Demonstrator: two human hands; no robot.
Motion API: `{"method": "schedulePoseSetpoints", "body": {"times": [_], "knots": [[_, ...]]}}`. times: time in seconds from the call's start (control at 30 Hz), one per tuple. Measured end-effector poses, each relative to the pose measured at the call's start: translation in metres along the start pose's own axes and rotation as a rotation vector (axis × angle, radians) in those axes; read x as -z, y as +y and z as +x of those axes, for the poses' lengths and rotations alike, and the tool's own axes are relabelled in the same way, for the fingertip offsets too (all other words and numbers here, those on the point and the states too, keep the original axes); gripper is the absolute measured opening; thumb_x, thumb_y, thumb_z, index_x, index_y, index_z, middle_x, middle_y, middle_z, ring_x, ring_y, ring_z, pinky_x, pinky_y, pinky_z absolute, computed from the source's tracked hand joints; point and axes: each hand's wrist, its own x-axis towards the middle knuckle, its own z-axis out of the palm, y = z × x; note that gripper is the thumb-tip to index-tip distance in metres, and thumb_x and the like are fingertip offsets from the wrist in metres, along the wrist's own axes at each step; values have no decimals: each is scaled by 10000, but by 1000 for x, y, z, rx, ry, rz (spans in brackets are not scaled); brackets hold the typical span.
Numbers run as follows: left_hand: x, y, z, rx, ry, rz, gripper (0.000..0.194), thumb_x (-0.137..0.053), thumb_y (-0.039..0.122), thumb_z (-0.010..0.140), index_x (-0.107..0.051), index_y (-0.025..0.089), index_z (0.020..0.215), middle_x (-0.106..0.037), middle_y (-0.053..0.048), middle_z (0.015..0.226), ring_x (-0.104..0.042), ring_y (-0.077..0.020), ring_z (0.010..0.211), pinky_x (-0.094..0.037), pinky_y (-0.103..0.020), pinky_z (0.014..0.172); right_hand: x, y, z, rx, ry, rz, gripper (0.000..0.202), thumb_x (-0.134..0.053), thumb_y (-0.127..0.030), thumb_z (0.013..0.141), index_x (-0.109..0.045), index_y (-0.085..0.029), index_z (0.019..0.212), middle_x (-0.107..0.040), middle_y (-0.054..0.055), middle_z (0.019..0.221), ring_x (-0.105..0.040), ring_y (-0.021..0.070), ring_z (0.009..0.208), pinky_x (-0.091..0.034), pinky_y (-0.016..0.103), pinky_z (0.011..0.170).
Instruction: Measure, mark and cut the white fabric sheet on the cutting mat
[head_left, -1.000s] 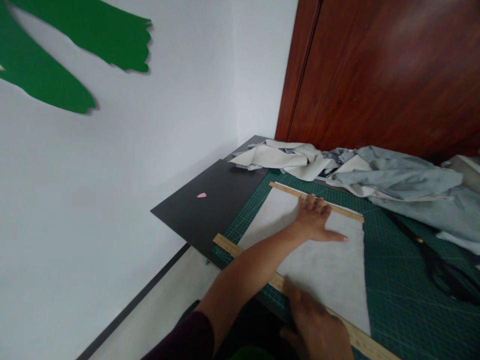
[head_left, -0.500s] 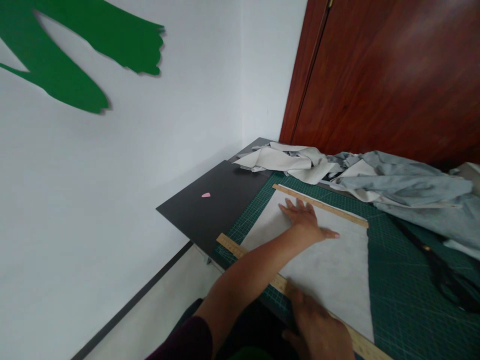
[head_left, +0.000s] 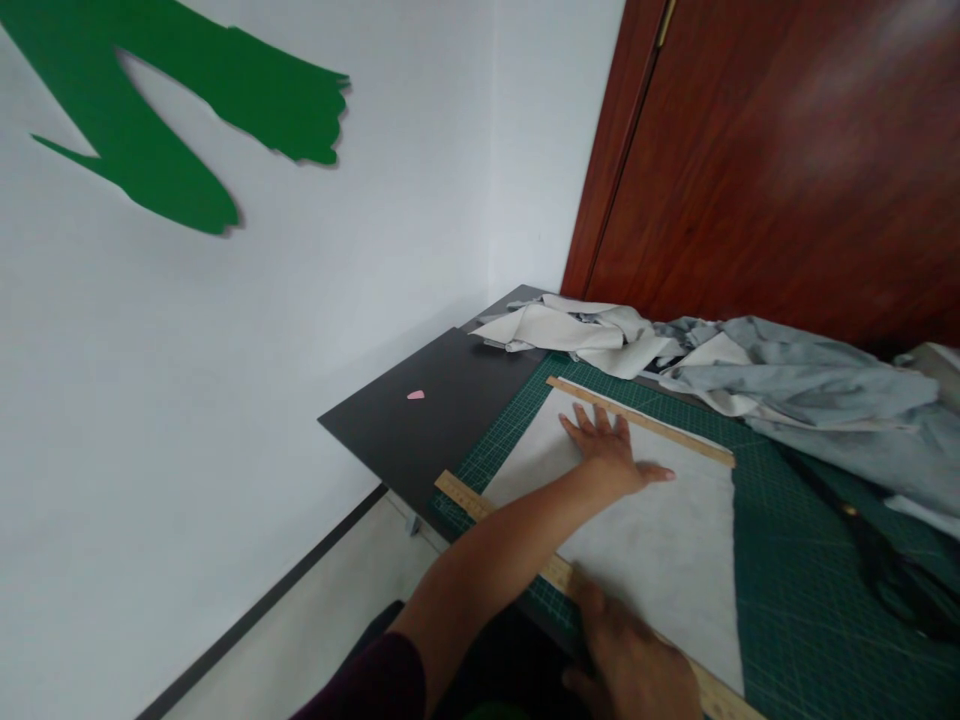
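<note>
My left hand (head_left: 606,455) lies palm down with its fingers spread on a white piece of cloth (head_left: 660,560), its fingertips close to a wooden ruler (head_left: 660,428) along the cloth's far edge. My right hand (head_left: 637,660) is at the near edge on a second, longer wooden ruler (head_left: 459,492). Its fingers rest over this ruler and the thumb hangs on the near side; the hand is dim and partly hidden at the bottom of the view. Under the cloth is a green cutting mat (head_left: 795,590) with grid lines.
Black-handled scissors (head_left: 870,540) lie on the mat to the right. Crumpled grey and white fabric (head_left: 810,365) is heaped along the back by a brown wooden door (head_left: 787,170). On the dark tabletop (head_left: 397,430) at left lies a small pink piece (head_left: 415,395). A white wall borders the left.
The view has shifted slightly. Both hands keep nearly the same places on the cloth and the near ruler.
</note>
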Motion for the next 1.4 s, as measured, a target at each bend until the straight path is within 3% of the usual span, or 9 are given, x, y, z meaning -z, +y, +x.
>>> {"method": "schedulePoseSetpoints", "body": {"times": [0.13, 0.33, 0.5, 0.63, 0.83, 0.97, 1.07, 1.2, 1.4], "knots": [[1, -2, 1, 33, 20, 13, 1190, -288, 997, 753, -177, 262, 1682, 1, -103, 1752, 111, -548, 1553, 74, -799, 1171, 2, -2, 3, -28, -29, -1, 676, -794, -103, 673, -654, -224, 1323, -788, 106, 1106, -763, 336, 1012, -583, 340, 674], [-2, 0, 6, 71, 9, 34, 1263, -304, 993, 757, -98, 161, 1685, 31, -163, 1741, 106, -541, 1557, 57, -786, 1183, 8, -3, 5, -37, -78, -13, 596, -779, -95, 685, -695, -212, 1263, -790, 122, 1104, -761, 345, 1030, -590, 352, 706], [-4, -1, 10, 73, 26, 32, 1321, -312, 1007, 740, -77, 107, 1677, 30, -203, 1731, 112, -545, 1555, 58, -792, 1179, 13, -5, 5, -39, -69, -9, 718, -792, -83, 679, -648, -204, 1372, -789, 124, 1116, -765, 345, 1020, -589, 352, 678], [-4, 2, 6, 72, 33, 30, 1316, -341, 994, 753, -106, 83, 1673, 7, -208, 1729, 105, -552, 1552, 50, -790, 1186, 10, -4, 5, -31, -78, 5, 700, -790, -80, 673, -660, -201, 1350, -788, 140, 1118, -760, 359, 1038, -585, 350, 675], [-9, 20, -15, -177, 125, 112, 1180, -312, 921, 859, -190, 68, 1665, -54, -188, 1733, 109, -488, 1578, 69, -735, 1225, 7, -5, 9, -74, -86, 54, 716, -824, -86, 643, -657, -228, 1326, -791, 123, 1084, -769, 346, 995, -585, 349, 698], [-17, 26, -35, -392, 39, 108, 1084, -257, 846, 939, -215, 30, 1652, -116, -206, 1726, 21, -392, 1613, 9, -649, 1274, 8, -9, 13, -98, -85, 86, 692, -861, -75, 595, -694, -226, 1250, -797, 110, 1065, -771, 334, 989, -583, 338, 727], [-24, 20, -48, -443, -12, 61, 1114, -235, 874, 925, -229, 26, 1647, -149, -222, 1720, -10, -426, 1605, -31, -656, 1267, 8, -9, 17, -106, -81, 105, 767, -878, -50, 559, -680, -213, 1283, -796, 124, 1089, -773, 326, 980, -584, 343, 759], [-29, 3, -55, -526, 56, 19, 1061, -265, 888, 924, -278, 115, 1651, -157, -201, 1726, -11, -419, 1607, -38, -631, 1269, 14, -6, 19, -75, -128, 129, 762, -883, -77, 593, -669, -199, 1314, -789, 154, 1135, -770, 329, 1007, -584, 340, 768], [-21, -35, -57, -587, 82, 67, 913, -351, 821, 967, -333, 201, 1637, -246, -151, 1717, -115, -397, 1603, -98, -577, 1278, 30, -6, 18, -69, -189, 106, 796, -880, -107, 633, -639, -178, 1388, -770, 185, 1208, -739, 354, 1117, -580, 343, 811]]}}
